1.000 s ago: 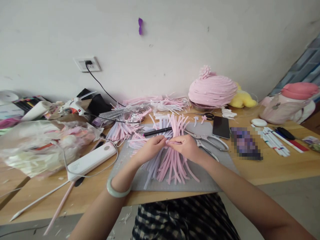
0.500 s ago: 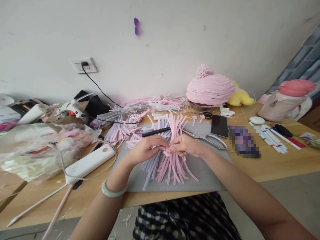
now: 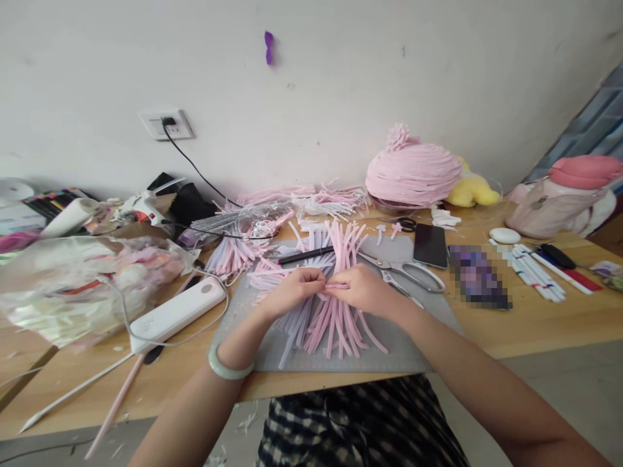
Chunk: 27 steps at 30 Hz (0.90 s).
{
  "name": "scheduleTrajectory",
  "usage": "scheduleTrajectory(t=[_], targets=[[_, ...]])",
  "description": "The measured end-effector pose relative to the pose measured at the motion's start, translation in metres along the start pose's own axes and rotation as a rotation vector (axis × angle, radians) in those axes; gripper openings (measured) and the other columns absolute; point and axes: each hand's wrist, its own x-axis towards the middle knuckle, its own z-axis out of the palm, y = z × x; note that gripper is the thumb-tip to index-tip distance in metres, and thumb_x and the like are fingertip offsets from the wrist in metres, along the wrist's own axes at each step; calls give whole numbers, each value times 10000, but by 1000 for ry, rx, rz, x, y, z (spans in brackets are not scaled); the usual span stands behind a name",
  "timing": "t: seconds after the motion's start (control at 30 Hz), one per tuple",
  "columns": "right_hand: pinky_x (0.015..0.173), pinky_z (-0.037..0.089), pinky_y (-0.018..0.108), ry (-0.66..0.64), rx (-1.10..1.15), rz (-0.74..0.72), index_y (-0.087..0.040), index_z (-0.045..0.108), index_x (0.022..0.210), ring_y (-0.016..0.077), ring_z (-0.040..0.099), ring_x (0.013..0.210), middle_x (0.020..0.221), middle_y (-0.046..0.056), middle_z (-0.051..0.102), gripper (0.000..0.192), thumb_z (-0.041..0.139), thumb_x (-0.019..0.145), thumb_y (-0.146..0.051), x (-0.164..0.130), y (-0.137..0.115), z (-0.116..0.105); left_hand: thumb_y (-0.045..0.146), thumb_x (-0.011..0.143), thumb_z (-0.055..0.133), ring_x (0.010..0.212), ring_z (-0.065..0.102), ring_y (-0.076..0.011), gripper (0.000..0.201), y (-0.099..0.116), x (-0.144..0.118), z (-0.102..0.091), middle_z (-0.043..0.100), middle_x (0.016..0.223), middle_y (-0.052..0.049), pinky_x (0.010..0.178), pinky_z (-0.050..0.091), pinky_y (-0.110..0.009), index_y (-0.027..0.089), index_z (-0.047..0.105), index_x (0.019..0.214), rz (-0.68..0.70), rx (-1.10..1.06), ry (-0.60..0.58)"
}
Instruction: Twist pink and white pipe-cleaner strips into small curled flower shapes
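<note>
My left hand (image 3: 300, 286) and my right hand (image 3: 367, 289) meet above a fanned pile of pink pipe cleaners (image 3: 335, 331). Fingers of both are closed in a pinch on a small pink pipe cleaner piece (image 3: 335, 285); its exact shape is partly hidden by the fingers. Lavender pipe cleaners (image 3: 293, 334) lie under and left of the pink ones, on a grey cutting mat (image 3: 403, 344). A black pen (image 3: 306, 255) rests across the strips behind my left hand. Large scissors (image 3: 409, 271) lie just beyond my right hand, with a smaller metal tool beside them.
A white power bank-like device (image 3: 178, 316) with a cable lies left, beside a stuffed plastic bag (image 3: 87, 279). A pink strip-covered dome (image 3: 413, 172) stands at the back. To the right are a black phone (image 3: 429, 245), several white markers (image 3: 538, 272) and a pink-lidded jug (image 3: 564, 194).
My right hand has turned so its back faces up more, and my left fingers have curled in. A smaller metal tool by the scissors now shows. The view has shifted slightly.
</note>
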Motion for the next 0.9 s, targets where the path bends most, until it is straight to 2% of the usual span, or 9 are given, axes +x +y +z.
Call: scheduleTrajectory(t=[0.07, 0.13, 0.23, 0.33, 0.43, 0.6, 0.73, 0.9], targets=[[488, 217, 229, 83, -85, -23, -142, 527, 498, 73, 318, 481, 475, -28, 396, 305, 497, 778, -261, 0, 2, 6, 240, 718, 489, 550, 401, -98, 152, -2, 2, 1, 455, 561, 36, 567, 326, -230, 142, 508, 603, -36, -44, 60], [476, 202, 228, 152, -77, 57, -142, 512, 500, 73, 304, 479, 470, -33, 362, 306, 508, 772, -283, 1, 3, 9, 289, 740, 501, 558, 406, -97, 187, -2, 3, 2, 472, 579, 32, 570, 326, -231, 139, 515, 627, -24, -44, 139], [455, 209, 214, 204, 67, 194, -138, 547, 552, 78, 314, 489, 490, -33, 354, 307, 526, 756, -367, 4, 4, 8, 335, 753, 527, 591, 430, -95, 209, 2, 2, 2, 493, 627, 29, 590, 341, -225, 141, 520, 677, 38, -71, 206], [458, 247, 206, 225, 238, 235, -136, 594, 621, 82, 348, 485, 497, -31, 400, 294, 545, 740, -400, 6, 3, 7, 323, 734, 574, 624, 453, -93, 185, 5, 1, 1, 506, 660, 30, 618, 357, -220, 145, 526, 728, 92, -170, 204], [490, 298, 203, 253, 325, 219, -137, 631, 672, 89, 415, 505, 538, -21, 495, 255, 563, 735, -375, 6, 1, 7, 309, 748, 564, 597, 436, -85, 170, 5, 0, 1, 496, 630, 34, 607, 354, -214, 144, 536, 721, 128, -226, 210], [559, 354, 199, 295, 254, 117, -137, 664, 691, 114, 516, 608, 644, 2, 609, 212, 566, 749, -316, 4, 0, 10, 295, 737, 582, 571, 408, -72, 158, 3, 1, 1, 495, 644, 34, 562, 330, -201, 144, 543, 714, 144, -271, 250], [546, 351, 201, 305, 212, 71, -138, 675, 699, 117, 519, 595, 626, 1, 614, 213, 567, 753, -315, 4, 0, 10, 311, 727, 595, 549, 394, -59, 185, 2, 1, 2, 487, 646, 34, 534, 312, -194, 136, 537, 714, 95, -383, 213], [517, 322, 211, 322, 273, 129, -140, 630, 647, 104, 460, 541, 530, -19, 511, 260, 520, 780, -333, 6, 0, 12, 357, 712, 610, 563, 443, -73, 223, 4, 3, 7, 501, 617, 42, 571, 360, -207, 142, 558, 742, 74, -289, 246]])
